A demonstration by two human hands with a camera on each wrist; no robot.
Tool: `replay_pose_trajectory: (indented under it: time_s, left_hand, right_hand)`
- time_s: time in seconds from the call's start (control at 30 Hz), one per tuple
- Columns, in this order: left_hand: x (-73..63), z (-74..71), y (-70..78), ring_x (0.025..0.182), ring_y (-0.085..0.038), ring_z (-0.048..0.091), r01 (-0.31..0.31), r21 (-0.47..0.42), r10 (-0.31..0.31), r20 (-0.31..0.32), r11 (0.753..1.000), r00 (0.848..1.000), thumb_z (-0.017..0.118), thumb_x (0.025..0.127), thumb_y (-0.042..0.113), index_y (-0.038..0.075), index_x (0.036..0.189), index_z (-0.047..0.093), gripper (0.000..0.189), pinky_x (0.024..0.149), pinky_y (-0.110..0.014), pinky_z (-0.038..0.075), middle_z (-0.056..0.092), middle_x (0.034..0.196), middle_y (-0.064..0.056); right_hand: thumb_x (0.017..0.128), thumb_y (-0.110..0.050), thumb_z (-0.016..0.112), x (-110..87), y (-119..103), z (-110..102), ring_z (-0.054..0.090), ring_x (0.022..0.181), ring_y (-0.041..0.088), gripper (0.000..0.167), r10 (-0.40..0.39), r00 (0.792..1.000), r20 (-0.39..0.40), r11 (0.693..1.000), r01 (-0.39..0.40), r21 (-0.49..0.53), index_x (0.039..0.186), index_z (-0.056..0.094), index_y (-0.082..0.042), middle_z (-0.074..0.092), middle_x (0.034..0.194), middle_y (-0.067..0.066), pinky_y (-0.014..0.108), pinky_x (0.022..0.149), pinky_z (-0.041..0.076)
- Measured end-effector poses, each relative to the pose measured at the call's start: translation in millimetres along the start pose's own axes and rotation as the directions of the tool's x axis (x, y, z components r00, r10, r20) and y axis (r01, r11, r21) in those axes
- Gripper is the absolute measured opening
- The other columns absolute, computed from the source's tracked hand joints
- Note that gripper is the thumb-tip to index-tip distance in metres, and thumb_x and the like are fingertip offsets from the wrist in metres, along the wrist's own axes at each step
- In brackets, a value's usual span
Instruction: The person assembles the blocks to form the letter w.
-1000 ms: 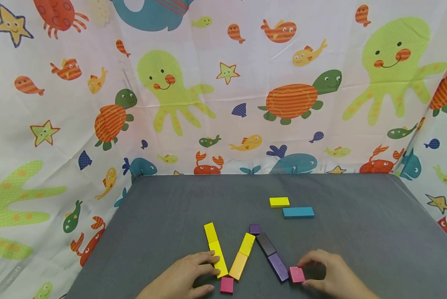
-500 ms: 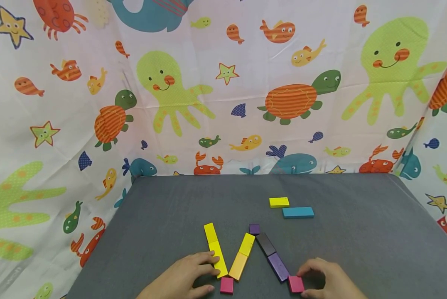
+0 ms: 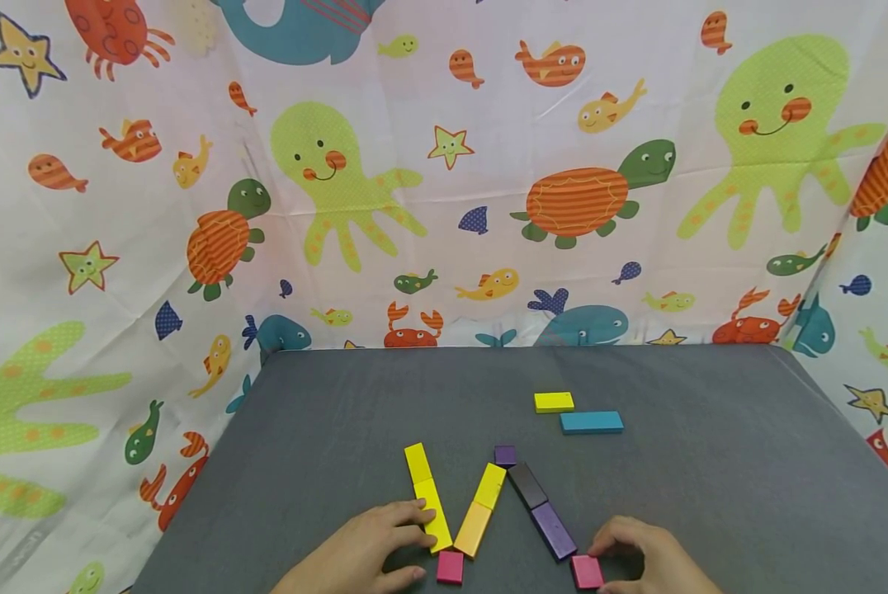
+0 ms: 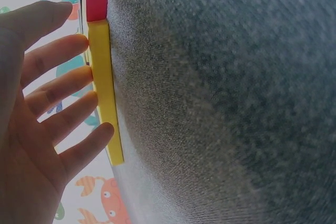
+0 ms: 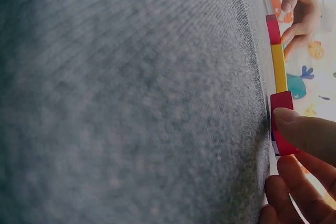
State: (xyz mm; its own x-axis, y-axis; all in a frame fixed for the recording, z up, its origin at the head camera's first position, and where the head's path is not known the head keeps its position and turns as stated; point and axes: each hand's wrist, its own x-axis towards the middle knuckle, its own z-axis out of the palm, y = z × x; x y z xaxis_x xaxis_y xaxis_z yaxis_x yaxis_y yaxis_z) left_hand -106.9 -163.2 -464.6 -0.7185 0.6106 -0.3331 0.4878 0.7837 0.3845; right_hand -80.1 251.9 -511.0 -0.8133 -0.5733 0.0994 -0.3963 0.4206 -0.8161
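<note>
My left hand (image 3: 370, 544) lies with extended fingers touching the outer yellow block (image 3: 433, 518) of a left-hand row; in the left wrist view its fingertips meet the block's side. A pink cube (image 3: 450, 568) sits at the foot of the V formed by this row and a yellow-and-orange row (image 3: 474, 530). At the right, my right hand (image 3: 652, 557) pinches another pink cube (image 3: 587, 572) between thumb and index finger, close by the lower end of a purple block (image 3: 554, 532). The thumb covers part of that cube (image 5: 282, 100) in the right wrist view.
A dark block (image 3: 527, 485) and a small purple cube (image 3: 504, 455) continue the purple row upward. Farther back lie a yellow block (image 3: 554, 403) and a blue block (image 3: 591, 422) on the grey tabletop (image 3: 340, 412). A sea-animal cloth (image 3: 444, 99) hangs behind.
My right hand has drawn its pink cube slightly nearer to me, from beside the purple block's end to just below it. My left hand has stayed in place.
</note>
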Motion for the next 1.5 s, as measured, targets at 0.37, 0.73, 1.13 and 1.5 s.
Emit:
replay_pose_trajectory:
  time_s: [0.37,0.73,1.13,1.5]
  left_hand:
    - [-0.5,0.8,-0.7,0.129,-0.015,0.054,0.017,-0.003,-0.017,0.004,1.0,1.0,0.063,0.089,0.057,0.043,0.121,0.062,0.035,0.104,-0.048,0.053,0.054,0.143,0.015]
    - [-0.2,1.9,-1.6,0.13,-0.014,0.053,0.008,-0.001,-0.008,0.006,1.0,1.0,0.062,0.09,0.058,0.044,0.122,0.062,0.035,0.104,-0.047,0.053,0.054,0.143,0.016]
    - [-0.7,1.3,-0.8,0.13,-0.015,0.053,0.001,-0.01,-0.001,0.001,1.0,1.0,0.062,0.09,0.058,0.043,0.122,0.062,0.035,0.104,-0.048,0.053,0.053,0.144,0.015]
    - [0.0,1.3,-0.5,0.129,-0.014,0.054,0.011,-0.002,-0.011,0.004,1.0,1.0,0.062,0.089,0.058,0.044,0.122,0.062,0.036,0.104,-0.047,0.053,0.054,0.143,0.015]
  right_hand:
    - [0.084,-0.026,0.078,2.0,-1.0,1.8,0.053,0.087,-0.005,0.023,0.061,0.998,0.029,0.998,-0.062,0.017,0.103,0.068,-0.018,0.066,0.1,-0.008,0.014,0.069,0.047]
    - [0.084,-0.027,0.078,2.2,-0.9,3.3,0.051,0.086,-0.005,0.025,0.07,0.997,0.032,0.997,-0.071,0.006,0.104,0.067,-0.018,0.065,0.099,-0.009,0.015,0.068,0.046]
    - [0.083,-0.03,0.079,2.1,-3.9,1.5,0.048,0.087,-0.008,0.031,0.174,0.982,0.073,0.985,-0.174,-0.005,0.108,0.066,-0.018,0.062,0.101,-0.009,0.014,0.07,0.045]
    - [0.084,-0.031,0.077,22.1,-9.6,-40.6,0.06,0.091,0.005,0.043,0.283,0.954,0.095,0.958,-0.286,0.019,0.12,0.063,-0.011,0.066,0.115,0.006,0.017,0.074,0.053]
